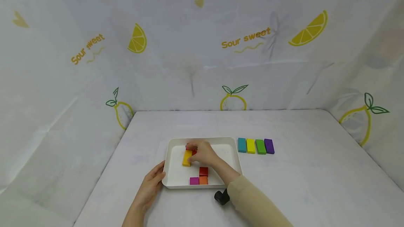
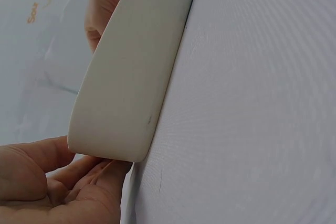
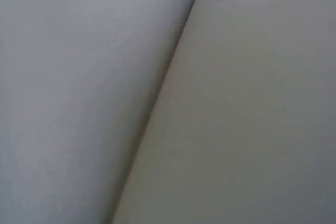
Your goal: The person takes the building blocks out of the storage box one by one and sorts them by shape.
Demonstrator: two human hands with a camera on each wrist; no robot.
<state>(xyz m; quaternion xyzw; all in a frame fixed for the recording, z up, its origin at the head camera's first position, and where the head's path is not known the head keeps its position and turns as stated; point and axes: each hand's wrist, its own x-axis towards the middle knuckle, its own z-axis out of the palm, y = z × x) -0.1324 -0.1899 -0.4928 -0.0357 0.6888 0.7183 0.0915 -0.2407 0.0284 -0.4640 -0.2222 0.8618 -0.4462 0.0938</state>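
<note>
In the head view a white tray (image 1: 217, 185) lies on the table. My left hand (image 1: 150, 186) holds its left end, thumb at the rim and fingers against the outer wall in the left wrist view. My right hand (image 1: 203, 152) reaches into the tray, pinching a red block (image 1: 194, 152) partly hidden between thumb and index finger. Right beside that block are a yellow block (image 1: 187, 158) and a mostly covered pink block (image 1: 187, 147). Nearer the front wall, a dark red block (image 1: 203, 171), an orange block (image 1: 203, 180) and a magenta block (image 1: 194, 180) sit together.
Right of the tray stand a teal block (image 1: 242, 145), a yellow block (image 1: 250, 146), a green block (image 1: 260, 146) and a purple block (image 1: 269, 146) in a row. A black object (image 1: 221, 197) shows by the right sleeve. The right wrist view shows only pale surfaces.
</note>
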